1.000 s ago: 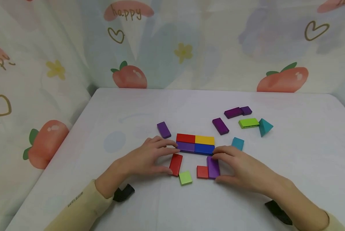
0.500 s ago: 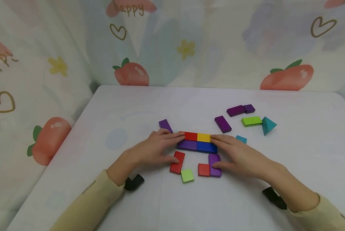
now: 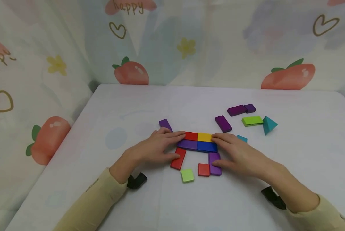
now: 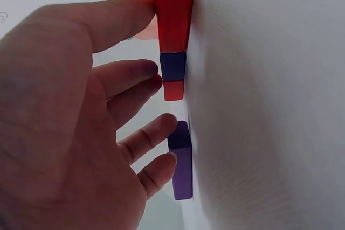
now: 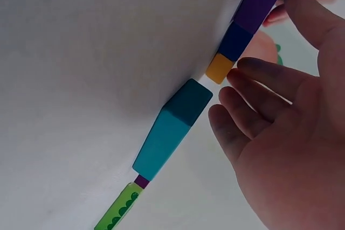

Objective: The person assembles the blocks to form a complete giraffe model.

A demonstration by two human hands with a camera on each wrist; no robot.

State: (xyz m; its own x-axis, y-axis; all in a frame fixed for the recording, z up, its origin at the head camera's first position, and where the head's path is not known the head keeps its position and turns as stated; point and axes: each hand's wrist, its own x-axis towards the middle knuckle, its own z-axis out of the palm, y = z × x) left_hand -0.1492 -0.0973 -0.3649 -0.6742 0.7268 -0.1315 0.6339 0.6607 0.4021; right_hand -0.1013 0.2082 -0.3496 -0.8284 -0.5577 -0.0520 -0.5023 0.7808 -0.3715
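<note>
Four flat blocks form a two-by-two rectangle mid-table in the head view: red (image 3: 191, 136), yellow (image 3: 204, 137), purple (image 3: 187, 144) and blue (image 3: 206, 147). My left hand (image 3: 158, 146) reaches over the rectangle's left end, fingertips at the red block. Its thumb lies on a slanted red block (image 3: 177, 163) just below. From the other side, my right hand (image 3: 241, 154) has its fingertips at the yellow block, and its thumb touches an upright purple block (image 3: 215, 169) below the blue one. Both hands keep their fingers extended. A small red square (image 3: 203, 170) lies left of that purple block.
A light green square (image 3: 187, 176) lies in front. Behind my left hand is a purple block (image 3: 165, 124). Beyond my right hand are a teal block (image 3: 242, 138), a teal triangular block (image 3: 269, 125), a green block (image 3: 252, 121) and dark purple blocks (image 3: 223, 124). A patterned curtain (image 3: 215, 41) hangs behind.
Both hands' fingers moved up onto the rectangle's ends, with thumbs coming onto the lower blocks. The slanted red block and upright purple block slid up against the rectangle, away from the green square.
</note>
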